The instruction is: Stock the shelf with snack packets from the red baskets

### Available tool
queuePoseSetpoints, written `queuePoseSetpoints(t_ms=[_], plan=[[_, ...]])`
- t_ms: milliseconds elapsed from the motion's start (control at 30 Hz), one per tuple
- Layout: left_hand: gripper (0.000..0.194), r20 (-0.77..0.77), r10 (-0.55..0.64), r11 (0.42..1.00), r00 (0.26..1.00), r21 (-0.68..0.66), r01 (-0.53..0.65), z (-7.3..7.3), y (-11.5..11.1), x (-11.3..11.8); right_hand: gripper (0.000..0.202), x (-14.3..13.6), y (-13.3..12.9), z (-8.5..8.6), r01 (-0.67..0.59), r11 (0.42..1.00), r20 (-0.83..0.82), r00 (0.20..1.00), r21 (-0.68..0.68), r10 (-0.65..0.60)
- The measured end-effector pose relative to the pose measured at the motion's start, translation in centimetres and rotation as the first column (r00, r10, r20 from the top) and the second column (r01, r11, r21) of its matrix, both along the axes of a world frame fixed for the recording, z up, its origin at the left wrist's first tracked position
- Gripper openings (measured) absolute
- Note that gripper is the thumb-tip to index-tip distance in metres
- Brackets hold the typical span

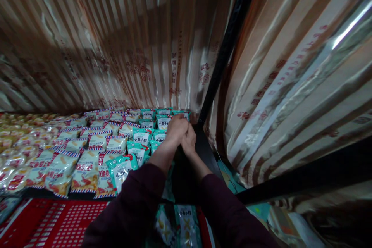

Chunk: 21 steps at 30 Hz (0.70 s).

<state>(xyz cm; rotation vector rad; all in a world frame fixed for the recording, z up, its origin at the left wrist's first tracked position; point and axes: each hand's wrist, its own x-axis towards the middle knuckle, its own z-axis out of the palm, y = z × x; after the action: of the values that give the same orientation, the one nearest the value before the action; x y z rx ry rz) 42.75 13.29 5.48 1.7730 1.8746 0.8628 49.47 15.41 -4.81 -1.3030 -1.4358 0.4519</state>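
My left hand (178,127) and my right hand (189,139) meet over the right end of a black shelf (187,180), with fingers curled in close together. Whatever they hold is hidden behind the knuckles. Just past my left hand, a teal snack packet (186,115) shows at the back of the shelf. Rows of teal and white snack packets (141,136) stand directly left of my hands, some partly behind my left forearm. Between my forearms and below them, more teal packets (187,223) lie in a red basket (78,217).
White snack bags with red and blue print (87,166) fill the shelf further left, beside small round wrapped snacks (17,159). A black upright post (223,54) rises at the right corner. Striped plastic-wrapped sheeting (139,38) hangs behind and to the right.
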Motion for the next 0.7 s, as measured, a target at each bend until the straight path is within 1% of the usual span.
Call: queuePoseSetpoints(t_ms=[67, 100, 133, 167, 200, 267, 367, 467, 567, 700], plan=[[0.043, -0.051, 0.003, 1.000, 0.999, 0.019, -0.002, 1.2, 0.5, -2.7, 0.048, -1.0, 0.0, 0.4, -0.125, 0.992, -0.001, 0.992, -0.011, 0.125], [0.045, -0.149, -0.003, 1.000, 0.989, 0.011, 0.004, 1.6, 0.7, -4.0, 0.050, -1.4, 0.2, 0.5, -0.168, 0.986, 0.000, 0.986, -0.017, 0.168], [0.047, -0.237, 0.026, 0.999, 0.971, -0.027, -0.033, 1.9, 0.8, -5.2, 0.052, -1.8, 0.3, 0.6, -0.195, 0.981, 0.000, 0.981, -0.021, 0.195], [0.049, -0.312, 0.049, 0.993, 0.949, -0.087, -0.080, 1.9, 1.0, -6.3, 0.053, -2.2, 0.5, 0.7, -0.212, 0.977, 0.000, 0.977, -0.026, 0.212], [0.052, -0.377, 0.031, 0.983, 0.926, -0.154, -0.095, 1.8, 1.2, -7.2, 0.054, -2.4, 0.7, 0.7, -0.224, 0.974, -0.002, 0.974, -0.034, 0.224], [0.054, -0.409, 0.013, 0.973, 0.912, -0.204, -0.105, 1.2, 1.6, -8.6, 0.056, -2.8, 1.0, 0.7, -0.238, 0.969, -0.008, 0.971, -0.061, 0.238], [0.048, -0.415, -0.026, 0.965, 0.910, -0.248, -0.085, -0.1, 2.1, -9.7, 0.058, -3.3, 1.3, 0.7, -0.248, 0.964, -0.032, 0.969, -0.097, 0.246], [0.044, -0.417, -0.057, 0.962, 0.907, -0.266, -0.062, -1.1, 2.2, -10.1, 0.062, -3.9, 1.3, 0.8, -0.256, 0.957, -0.058, 0.966, -0.134, 0.250], [0.046, -0.425, -0.062, 0.964, 0.903, -0.262, -0.057, -1.5, 1.9, -10.2, 0.065, -4.4, 1.2, 0.8, -0.265, 0.946, -0.069, 0.964, -0.184, 0.257], [0.047, -0.430, -0.058, 0.963, 0.901, -0.261, -0.063, -1.6, 1.7, -10.2, 0.065, -4.9, 1.1, 0.5, -0.268, 0.950, -0.079, 0.963, -0.162, 0.258]])
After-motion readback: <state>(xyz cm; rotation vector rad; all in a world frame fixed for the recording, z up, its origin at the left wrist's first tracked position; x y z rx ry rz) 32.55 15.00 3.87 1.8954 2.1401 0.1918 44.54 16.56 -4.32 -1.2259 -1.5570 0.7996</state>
